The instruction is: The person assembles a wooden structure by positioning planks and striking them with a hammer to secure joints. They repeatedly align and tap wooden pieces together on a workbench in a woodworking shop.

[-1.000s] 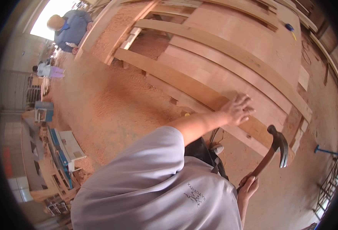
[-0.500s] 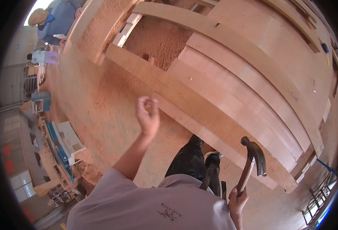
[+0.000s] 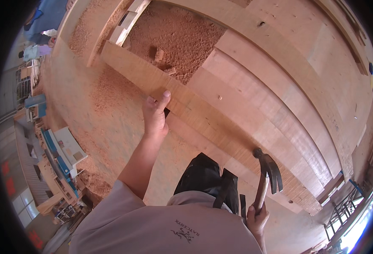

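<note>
My left hand (image 3: 155,119) is at the near edge of a long wooden board (image 3: 214,123), its thumb lying on top and its fingers curled under, mostly hidden. This board runs from the upper left down to the lower right, along the near side of a wooden frame. In my right hand (image 3: 257,219) is a claw hammer (image 3: 268,169), gripped low on its wooden handle. The hammer's dark metal head is raised over the board's right part. Pale panels (image 3: 254,91) are laid side by side beyond the board.
Sawdust (image 3: 186,38) and a few wood offcuts (image 3: 159,55) lie inside the frame's opening. A blue-and-white machine (image 3: 64,148) stands at the left. A person in blue (image 3: 49,21) is at the upper left. A dark metal rack (image 3: 343,213) sits at the lower right.
My left hand has moved from the air above the floor onto the board's edge and closed on it. The view has shifted closer to the frame; the hammer stays in my right hand.
</note>
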A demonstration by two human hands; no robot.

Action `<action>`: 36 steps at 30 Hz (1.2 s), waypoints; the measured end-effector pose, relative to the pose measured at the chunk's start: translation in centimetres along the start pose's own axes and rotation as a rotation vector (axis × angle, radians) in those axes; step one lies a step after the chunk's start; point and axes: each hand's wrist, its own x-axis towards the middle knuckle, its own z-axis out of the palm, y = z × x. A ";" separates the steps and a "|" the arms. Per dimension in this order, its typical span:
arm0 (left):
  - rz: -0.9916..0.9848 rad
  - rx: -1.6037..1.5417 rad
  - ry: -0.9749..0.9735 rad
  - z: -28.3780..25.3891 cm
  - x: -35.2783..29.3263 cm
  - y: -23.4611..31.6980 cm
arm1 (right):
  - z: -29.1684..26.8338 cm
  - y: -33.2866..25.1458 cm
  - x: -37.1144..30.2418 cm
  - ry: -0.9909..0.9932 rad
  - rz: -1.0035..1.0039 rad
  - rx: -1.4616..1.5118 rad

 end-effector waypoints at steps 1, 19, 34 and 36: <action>-0.002 -0.012 -0.005 -0.3 0.1 -0.3 | 0.1 0.1 0.0 -0.004 -0.002 -0.008; 0.041 -0.003 -0.007 -0.6 0.4 -1.3 | 1.2 -0.2 0.9 -0.033 -0.089 -0.079; 0.083 -0.002 0.020 -0.1 0.1 -1.2 | 0.9 -0.5 1.0 -0.020 -0.090 -0.089; 0.100 0.014 0.023 0.1 -0.1 -0.9 | 0.8 -1.0 0.9 -0.008 -0.069 -0.092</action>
